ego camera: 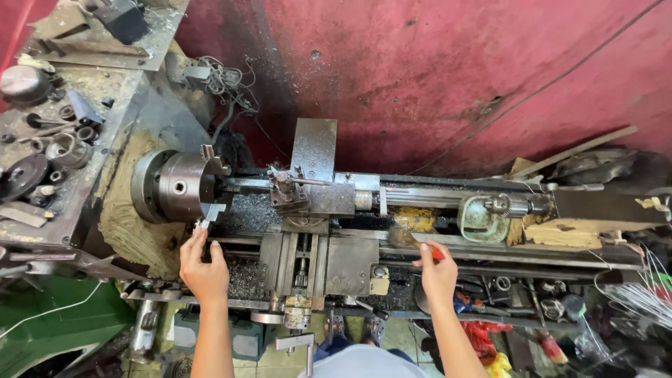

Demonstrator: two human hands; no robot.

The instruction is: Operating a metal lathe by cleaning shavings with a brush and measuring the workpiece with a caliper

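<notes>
I look down on a metal lathe. My left hand reaches up to the lower jaw of the grey chuck, its fingertips on a small metal piece just under the jaw. My right hand rests over the lathe bed and is closed on a red-handled tool whose metal end points left. The tool post and carriage stand between my hands. Metal chips lie on the bed near the chuck.
The tailstock sits at right on the bed. The headstock top at left carries rings, discs and loose parts. A red wall stands behind. Tools and wires clutter the lower right.
</notes>
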